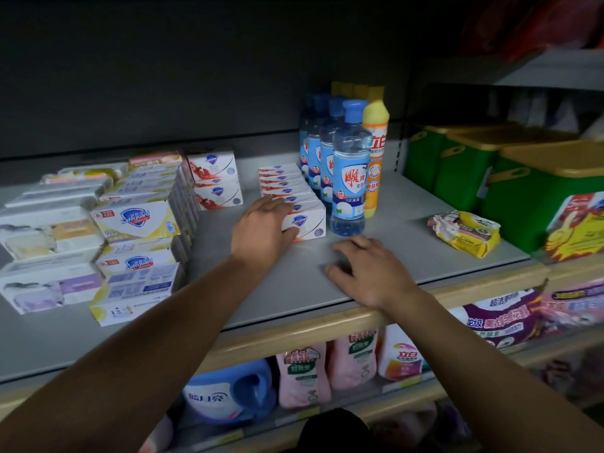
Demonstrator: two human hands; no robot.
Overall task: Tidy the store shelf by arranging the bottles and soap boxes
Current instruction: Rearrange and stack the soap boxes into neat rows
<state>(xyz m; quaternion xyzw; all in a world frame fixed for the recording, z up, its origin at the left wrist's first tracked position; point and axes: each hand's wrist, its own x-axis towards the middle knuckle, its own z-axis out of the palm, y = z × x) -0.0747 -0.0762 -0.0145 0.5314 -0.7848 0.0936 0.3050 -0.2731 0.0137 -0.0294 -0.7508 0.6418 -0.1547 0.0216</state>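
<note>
Grey shelf [408, 204]: it spans the middle of the frame; your arms reach in from the lower edge.
Far-left stacks [52, 230]: pale boxes, print too blurred to read; the yellow-and-white soap boxes [137, 220] just right of them read clearer.
Left hand [261, 227]: your fingers curl over the front soap box [305, 223] at frame centre, thumb under its near edge, clamped on it; its left end is hidden by your fingers.
Row behind [284, 181]: more red-and-white boxes, only their tops showing.
Blue bottles [348, 178]: upright, just right of the held box; the rear ones are mostly hidden.
Right hand [369, 269]: lies on the shelf, fingers loose, holding nothing, motion-blurred.
Yellow packet [467, 232]: crumpled, right of centre.
</note>
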